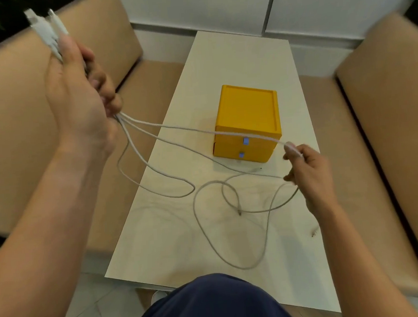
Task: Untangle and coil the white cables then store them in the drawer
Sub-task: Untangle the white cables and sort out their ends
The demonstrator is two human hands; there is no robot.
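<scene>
left hand: raised high over the left side, above the beige seat cushion. fingers curled tight round a bundle of white cables. plug ends stick up out of the top of the fist, blurred. several strands fan out from the bottom of the fist.

right hand: held over the right edge of the tabletop, just in front of and right of the yellow drawer unit. thumb and forefinger pinch one strand at the top. the other fingers are curled, and lower strands pass at them; cannot tell if those are gripped.

cables: one strand runs nearly straight between the two hands, crossing in front of the unit in this view. the rest sag down and lie in loose, overlapping loops on the tabletop between the unit and the person. one loose connector rests on the tabletop inside the loops.

drawer unit: stands near the middle of the tabletop, two stacked drawers, each with a small blue tab. both fronts look pushed in.

dark blue clothing at the near edge.
</scene>
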